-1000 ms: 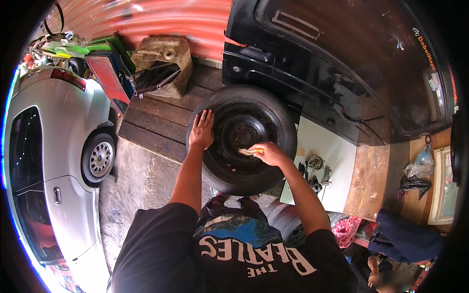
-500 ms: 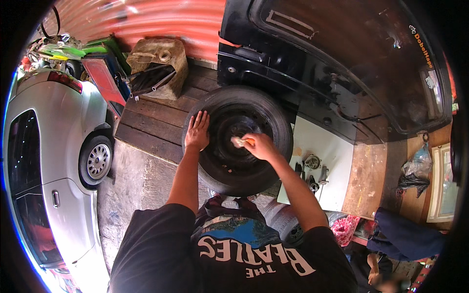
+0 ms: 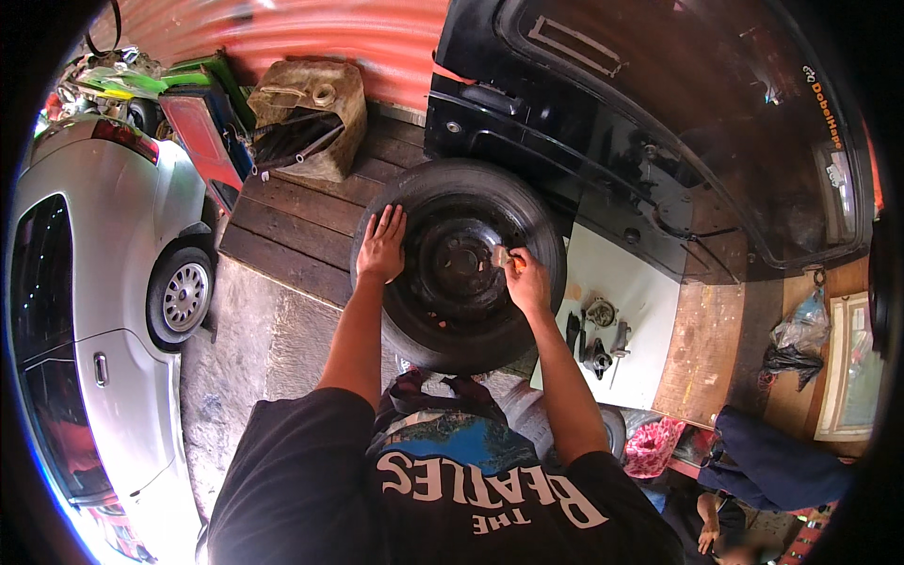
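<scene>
A black tyre (image 3: 452, 350) on a dark steel rim (image 3: 435, 234) lies face up in front of me. My left hand (image 3: 382, 249) rests on its left side, fingers stretched and spread across the sidewall toward the rim edge. In my right hand (image 3: 529, 284) is a small paintbrush (image 3: 500, 256) with an orange handle and a pale head. The brush head is over the right part of the rim; whether it touches the metal I cannot tell. The rim looks wet and shiny there, and a few light flecks show near its centre and lower edge.
A wooden plank platform (image 3: 282, 224) holds a cut-open jerrycan (image 3: 344, 94) with dark items inside. Right of the wheel, metal parts (image 3: 599, 356) lie on a white board (image 3: 650, 311). A black vehicle panel (image 3: 527, 113) stands behind. A silver car (image 3: 122, 282) is at left; another person's hand (image 3: 708, 527) shows lower right.
My right hand has moved the brush from near the rim's centre to its right side, slightly upward. My left hand stays on the tyre. The view has shifted slightly.
</scene>
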A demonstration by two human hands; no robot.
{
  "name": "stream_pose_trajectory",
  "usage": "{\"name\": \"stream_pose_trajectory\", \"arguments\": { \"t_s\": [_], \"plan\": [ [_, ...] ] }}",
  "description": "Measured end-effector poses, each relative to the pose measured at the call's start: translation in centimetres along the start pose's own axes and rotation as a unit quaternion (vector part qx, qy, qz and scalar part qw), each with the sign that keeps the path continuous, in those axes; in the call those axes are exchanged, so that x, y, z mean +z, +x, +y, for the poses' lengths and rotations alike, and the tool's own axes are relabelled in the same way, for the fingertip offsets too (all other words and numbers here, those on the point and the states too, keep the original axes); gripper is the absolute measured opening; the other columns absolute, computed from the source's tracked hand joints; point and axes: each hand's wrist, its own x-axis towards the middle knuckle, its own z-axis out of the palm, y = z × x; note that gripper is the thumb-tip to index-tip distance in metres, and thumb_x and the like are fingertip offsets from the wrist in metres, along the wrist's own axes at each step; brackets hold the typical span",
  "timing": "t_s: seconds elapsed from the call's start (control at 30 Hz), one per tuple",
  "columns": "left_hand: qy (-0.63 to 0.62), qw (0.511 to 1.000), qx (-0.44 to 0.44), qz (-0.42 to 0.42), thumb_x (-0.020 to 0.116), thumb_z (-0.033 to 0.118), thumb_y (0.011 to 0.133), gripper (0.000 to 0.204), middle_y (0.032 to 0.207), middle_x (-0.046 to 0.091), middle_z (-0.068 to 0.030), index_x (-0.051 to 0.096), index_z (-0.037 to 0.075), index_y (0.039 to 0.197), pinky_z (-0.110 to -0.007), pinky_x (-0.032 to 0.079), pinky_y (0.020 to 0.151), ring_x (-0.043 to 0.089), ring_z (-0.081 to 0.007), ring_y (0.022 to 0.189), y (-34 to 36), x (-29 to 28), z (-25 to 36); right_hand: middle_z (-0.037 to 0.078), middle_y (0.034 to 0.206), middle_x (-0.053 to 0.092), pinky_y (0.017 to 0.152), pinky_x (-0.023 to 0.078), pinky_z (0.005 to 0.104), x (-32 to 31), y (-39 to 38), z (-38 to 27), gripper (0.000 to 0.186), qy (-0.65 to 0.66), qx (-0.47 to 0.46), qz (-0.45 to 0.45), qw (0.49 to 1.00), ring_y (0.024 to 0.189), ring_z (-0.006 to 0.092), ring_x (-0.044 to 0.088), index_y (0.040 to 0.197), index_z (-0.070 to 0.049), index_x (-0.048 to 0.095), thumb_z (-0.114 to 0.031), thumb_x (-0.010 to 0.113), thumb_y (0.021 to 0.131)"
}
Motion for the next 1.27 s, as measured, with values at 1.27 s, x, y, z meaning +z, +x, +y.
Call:
{"name": "stream_pose_trajectory", "arguments": {
  "t_s": [1.27],
  "plan": [
    [-0.014, 1.000, -0.004, 0.012, 0.060, 0.025, 0.084, 0.079, 0.161, 0.018, -0.0043, 0.024, 0.009, 0.152, -0.043, 0.011, 0.121, 0.012, -0.0221, 0.149, 0.1, 0.5, -0.3, 0.016, 0.102, 0.065, 0.073, 0.054, 0.0377, 3.5, -5.4, -2.4, 0.024, -0.017, -0.222, -0.105, 0.969, 0.088, 0.0338, 0.067, 0.108, -0.008, 0.061, -0.013, 0.067, 0.086]
  ]
}}
